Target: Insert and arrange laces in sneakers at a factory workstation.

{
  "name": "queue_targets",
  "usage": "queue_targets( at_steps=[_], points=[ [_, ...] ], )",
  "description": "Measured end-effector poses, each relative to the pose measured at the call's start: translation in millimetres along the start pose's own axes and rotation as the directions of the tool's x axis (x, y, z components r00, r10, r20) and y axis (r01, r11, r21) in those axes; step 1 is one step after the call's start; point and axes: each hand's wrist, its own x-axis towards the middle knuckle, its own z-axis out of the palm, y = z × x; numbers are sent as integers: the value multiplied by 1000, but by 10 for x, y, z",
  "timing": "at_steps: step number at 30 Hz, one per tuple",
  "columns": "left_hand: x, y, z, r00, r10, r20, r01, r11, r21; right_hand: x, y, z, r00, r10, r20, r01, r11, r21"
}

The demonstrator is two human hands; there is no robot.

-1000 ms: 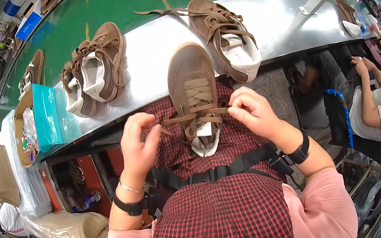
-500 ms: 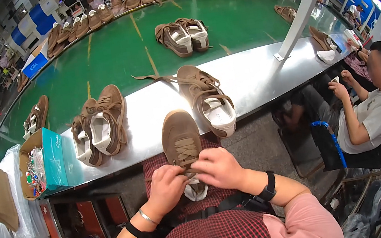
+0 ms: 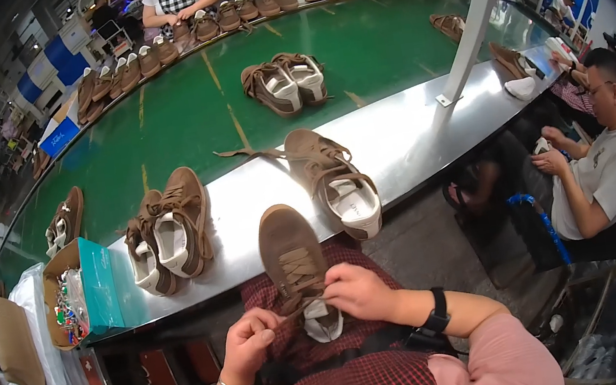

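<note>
A brown sneaker [image 3: 292,254] rests on my lap, toe toward the metal ledge, its laces crossed over the tongue. Beside its left side, my left hand [image 3: 251,344] pinches one end of the shoelace [image 3: 282,319], drawn out from the shoe's opening. At the right side of the opening, my right hand [image 3: 356,291] has its fingers closed near the top eyelets; the lace there is mostly hidden by them. Just beyond, another brown sneaker [image 3: 321,165] lies on the ledge with a loose lace trailing left. A tied-looking pair of brown sneakers [image 3: 182,214] sits to the left.
The metal ledge [image 3: 241,194] borders a green conveyor belt [image 3: 180,124] carrying another pair [image 3: 274,91]. A teal-sided box [image 3: 101,288] of small packets stands at the left end. A grey post [image 3: 474,15] rises from the ledge. A co-worker [image 3: 595,160] sits at the right.
My left hand has moved left and down, away from the shoe's opening, drawing the lace out. My right hand stays by the eyelets. The view has tilted up somewhat.
</note>
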Motion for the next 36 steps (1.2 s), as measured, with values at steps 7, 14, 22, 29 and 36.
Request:
queue_targets(
  at_steps=[7,14,22,29,36],
  points=[
    [73,75,-556,979,91,184,-191,73,979,-100,84,-199,989,-149,-8,144,967,-209],
    [-142,-46,-511,974,-207,92,-68,119,991,-105,-38,-137,996,55,-67,-38,972,230],
    [-23,141,-669,769,-94,-632,190,978,87,-124,196,-131,899,367,239,-381,925,11],
    [-306,258,-692,891,437,-121,100,71,992,9,98,-197,810,552,-197,-331,708,624],
    [-386,-478,-964,872,-440,-213,209,-59,976,-244,-24,-19,918,190,348,-280,932,231]
  ],
)
